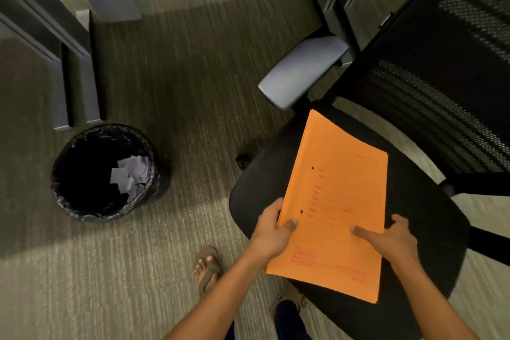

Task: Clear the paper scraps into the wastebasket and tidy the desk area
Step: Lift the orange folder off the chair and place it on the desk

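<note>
An orange folder (pixel 335 201) with red print and two punch holes hovers over the seat of a black office chair (pixel 430 232). My left hand (pixel 271 232) grips its left edge, thumb on top. My right hand (pixel 392 240) grips its right edge near the lower half. On the carpet to the left stands a round wastebasket (pixel 69 171) with a black liner. White paper scraps (pixel 129 175) lie inside it.
The chair's grey armrest (pixel 303 69) juts out above the folder, its mesh back at the right. Dark desk legs and panels (pixel 77 69) stand at the upper left, behind the wastebasket. My sandalled foot (pixel 208 268) rests on the striped carpet.
</note>
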`<state>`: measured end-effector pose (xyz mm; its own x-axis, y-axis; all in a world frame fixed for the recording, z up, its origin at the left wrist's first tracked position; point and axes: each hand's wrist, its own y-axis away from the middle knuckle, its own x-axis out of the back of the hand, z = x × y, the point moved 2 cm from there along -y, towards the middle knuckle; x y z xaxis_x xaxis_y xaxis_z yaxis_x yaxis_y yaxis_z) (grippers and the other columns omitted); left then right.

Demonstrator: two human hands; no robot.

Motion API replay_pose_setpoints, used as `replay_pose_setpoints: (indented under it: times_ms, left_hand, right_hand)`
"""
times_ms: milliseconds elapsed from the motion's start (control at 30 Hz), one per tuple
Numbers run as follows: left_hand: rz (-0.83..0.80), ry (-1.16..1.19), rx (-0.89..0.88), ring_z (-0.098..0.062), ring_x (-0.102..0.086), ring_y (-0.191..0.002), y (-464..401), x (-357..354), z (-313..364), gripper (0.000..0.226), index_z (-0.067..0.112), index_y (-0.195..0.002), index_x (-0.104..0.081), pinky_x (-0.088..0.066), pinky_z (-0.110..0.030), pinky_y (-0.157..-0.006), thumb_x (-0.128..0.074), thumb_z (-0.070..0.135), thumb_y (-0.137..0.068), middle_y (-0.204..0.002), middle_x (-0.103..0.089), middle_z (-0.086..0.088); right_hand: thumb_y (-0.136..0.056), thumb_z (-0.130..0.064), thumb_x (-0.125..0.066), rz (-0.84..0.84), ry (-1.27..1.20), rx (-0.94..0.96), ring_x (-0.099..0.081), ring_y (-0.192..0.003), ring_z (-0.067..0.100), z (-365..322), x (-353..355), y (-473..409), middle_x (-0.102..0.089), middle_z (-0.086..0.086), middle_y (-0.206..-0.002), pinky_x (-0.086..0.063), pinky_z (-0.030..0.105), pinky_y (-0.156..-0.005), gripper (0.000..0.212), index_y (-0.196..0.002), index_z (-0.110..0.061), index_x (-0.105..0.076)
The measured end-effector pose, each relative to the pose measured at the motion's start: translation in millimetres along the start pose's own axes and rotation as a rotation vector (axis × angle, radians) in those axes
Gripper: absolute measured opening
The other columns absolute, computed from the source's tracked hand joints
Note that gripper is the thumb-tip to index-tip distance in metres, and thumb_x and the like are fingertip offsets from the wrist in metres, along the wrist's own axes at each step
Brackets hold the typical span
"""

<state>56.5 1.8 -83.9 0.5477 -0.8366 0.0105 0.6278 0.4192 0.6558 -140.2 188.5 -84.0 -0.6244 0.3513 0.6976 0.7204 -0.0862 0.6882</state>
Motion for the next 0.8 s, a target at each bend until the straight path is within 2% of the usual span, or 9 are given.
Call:
replay_pose_setpoints:
  times_ms: [67, 100, 133, 200, 367, 433, 533, 600, 800]
  left_hand:
    - [-0.004, 0.07, -0.044, -0.017, -0.07, -0.103, 9, 0, 9, 0.021, 0.023, -0.115, -0.062, -0.06, -0.042, -0.088, -0.059, 0.01, -0.099, -0.113, -0.071, -0.001]
    - [-0.011, 0.112, -0.065, -0.016, -0.072, -0.101, 13, 2, 14, 0.021, 0.022, -0.115, -0.062, -0.062, -0.037, -0.084, -0.059, 0.009, -0.099, -0.112, -0.073, 0.0]
    - [-0.022, 0.158, -0.084, -0.015, -0.072, -0.101, 18, 3, 19, 0.021, 0.022, -0.117, -0.062, -0.062, -0.033, -0.08, -0.059, 0.009, -0.1, -0.111, -0.074, 0.001]
    - [-0.042, 0.252, -0.126, -0.018, -0.073, -0.102, 29, 7, 29, 0.022, 0.02, -0.119, -0.062, -0.061, -0.03, -0.077, -0.061, 0.011, -0.099, -0.112, -0.076, 0.002]
    - [-0.053, 0.386, -0.24, -0.03, -0.07, -0.111, 54, 22, 85, 0.033, 0.03, -0.122, -0.064, -0.061, -0.043, -0.084, -0.072, 0.027, -0.09, -0.122, -0.072, -0.007]
    - [-0.027, 0.446, -0.316, -0.032, -0.069, -0.113, 69, 36, 126, 0.05, 0.031, -0.131, -0.059, -0.06, -0.044, -0.083, -0.079, 0.032, -0.085, -0.125, -0.071, -0.008]
    - [0.01, 0.504, -0.41, -0.035, -0.065, -0.12, 89, 55, 176, 0.066, 0.03, -0.151, -0.039, -0.058, -0.054, -0.089, -0.064, 0.012, -0.092, -0.135, -0.065, -0.01]
    - [0.036, 0.533, -0.461, -0.035, -0.063, -0.123, 104, 67, 200, 0.07, 0.038, -0.154, -0.032, -0.057, -0.056, -0.091, -0.053, 0.002, -0.097, -0.138, -0.063, -0.009]
    - [0.13, 0.592, -0.569, -0.036, -0.065, -0.119, 171, 97, 271, 0.074, 0.043, -0.15, -0.036, -0.06, -0.049, -0.084, -0.061, 0.009, -0.09, -0.136, -0.064, -0.009]
  right_hand:
    - [-0.06, -0.034, -0.096, -0.11, -0.184, -0.051, -0.061, -0.102, 0.026, 3, 12, 3, -0.063, 0.013, -0.123, -0.05, 0.046, -0.089, 0.097, -0.141, -0.008, -0.047]
    - [-0.057, -0.033, -0.095, -0.169, -0.274, -0.055, -0.059, -0.09, 0.019, 4, 17, 6, -0.066, 0.007, -0.11, -0.048, 0.04, -0.08, 0.081, -0.125, -0.008, -0.059]
    - [-0.055, -0.034, -0.093, -0.204, -0.347, -0.042, -0.057, -0.085, 0.013, 4, 24, 10, -0.066, 0.003, -0.103, -0.045, 0.036, -0.073, 0.066, -0.109, -0.012, -0.065]
    - [-0.058, -0.038, -0.088, -0.221, -0.433, 0.012, -0.059, -0.086, 0.012, 1, 43, 22, -0.068, 0.002, -0.101, -0.043, 0.033, -0.07, 0.05, -0.098, -0.017, -0.067]
    - [-0.069, -0.033, -0.087, -0.325, -0.661, 0.171, -0.073, -0.096, 0.029, -37, 88, 48, -0.078, 0.007, -0.104, -0.057, 0.041, -0.068, 0.041, -0.104, -0.019, -0.07]
    - [-0.075, -0.033, -0.083, -0.363, -0.715, 0.295, -0.075, -0.098, 0.031, -69, 110, 72, -0.079, 0.006, -0.106, -0.059, 0.045, -0.073, 0.039, -0.11, -0.021, -0.069]
    - [-0.086, -0.032, -0.076, -0.413, -0.746, 0.49, -0.076, -0.097, 0.023, -118, 139, 111, -0.078, 0.001, -0.109, -0.061, 0.04, -0.072, 0.033, -0.117, -0.024, -0.066]
    - [-0.09, -0.031, -0.074, -0.435, -0.759, 0.606, -0.076, -0.1, 0.021, -147, 154, 136, -0.078, 0.0, -0.112, -0.063, 0.035, -0.071, 0.031, -0.12, -0.023, -0.066]
    - [-0.092, -0.032, -0.073, -0.459, -0.747, 0.875, -0.075, -0.102, 0.019, -210, 207, 209, -0.077, -0.001, -0.114, -0.063, 0.031, -0.071, 0.031, -0.12, -0.022, -0.067]
